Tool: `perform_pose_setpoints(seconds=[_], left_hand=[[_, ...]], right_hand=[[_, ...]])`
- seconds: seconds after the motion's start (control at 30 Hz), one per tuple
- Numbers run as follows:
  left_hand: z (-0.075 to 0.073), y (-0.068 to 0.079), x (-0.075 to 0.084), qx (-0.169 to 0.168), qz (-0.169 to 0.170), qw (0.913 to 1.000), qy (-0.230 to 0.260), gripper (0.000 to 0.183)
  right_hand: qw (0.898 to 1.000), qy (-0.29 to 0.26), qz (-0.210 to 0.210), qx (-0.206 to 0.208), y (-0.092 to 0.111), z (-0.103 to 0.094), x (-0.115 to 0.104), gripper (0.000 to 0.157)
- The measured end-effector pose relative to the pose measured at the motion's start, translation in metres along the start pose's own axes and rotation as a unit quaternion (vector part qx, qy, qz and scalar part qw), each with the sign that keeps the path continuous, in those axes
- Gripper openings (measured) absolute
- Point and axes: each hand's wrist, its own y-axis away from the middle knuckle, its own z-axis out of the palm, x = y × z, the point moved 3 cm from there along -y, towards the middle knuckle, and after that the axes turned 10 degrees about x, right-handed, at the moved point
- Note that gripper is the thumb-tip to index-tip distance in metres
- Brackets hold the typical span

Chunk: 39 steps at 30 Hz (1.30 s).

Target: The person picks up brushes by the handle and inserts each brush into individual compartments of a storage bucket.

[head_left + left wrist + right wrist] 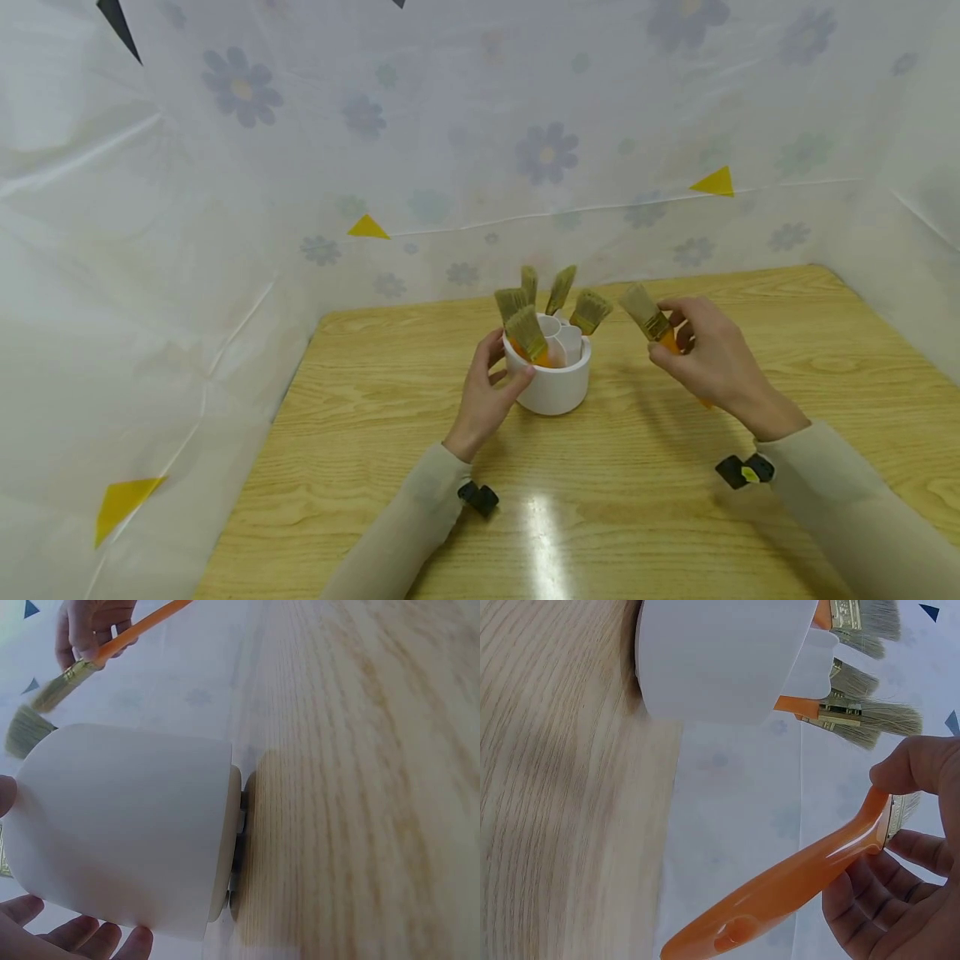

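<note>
A white round holder [553, 392] with inner compartments stands on the table, and several paintbrushes [527, 332] stick up out of it, bristles upward. My left hand [489, 398] grips its left side, thumb at the near rim and fingers round the back. To the right of the holder, my right hand [701, 354] pinches another paintbrush [645, 312] near its metal band, above the table. That brush's orange handle [780, 886] slants down in the right wrist view, its bristles largely hidden by the fingers. The handles inside the holder are mostly hidden.
The wooden table [360, 433] ends at a back edge against a pale flowered plastic sheet [465, 133]. Similar sheeting [135, 300] hangs at the left. Yellow triangles [129, 504] are stuck on the sheets.
</note>
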Motion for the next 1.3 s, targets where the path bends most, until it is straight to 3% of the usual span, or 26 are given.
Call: perform_pose_setpoints(seconds=[0.67,0.77,0.93,1.0,1.07,1.3], left_hand=[[0.000,0.000,-0.001,-0.006,-0.004,1.0000,0.003,0.070],[-0.002,0.002,0.011,-0.013,-0.004,0.9999,0.008,0.070],[-0.001,0.002,0.010,-0.010,-0.006,0.9999,0.004,0.070],[0.001,0.000,0.000,-0.005,-0.003,1.0000,0.002,0.070],[0.001,0.000,0.000,-0.005,-0.003,1.0000,0.002,0.070],[-0.001,0.002,0.012,-0.011,-0.001,0.9999,0.004,0.069]], right_hand=[[0.999,-0.031,-0.021,0.039,-0.006,-0.001,-0.018,0.054],[0.998,-0.037,-0.026,0.042,-0.007,0.000,-0.021,0.054],[0.997,-0.044,-0.041,0.046,-0.010,0.002,-0.026,0.055],[0.997,-0.045,-0.047,0.050,-0.011,0.003,-0.028,0.055],[0.996,-0.048,-0.053,0.053,-0.013,0.003,-0.029,0.055],[0.995,-0.062,-0.059,0.056,-0.016,0.006,-0.037,0.055]])
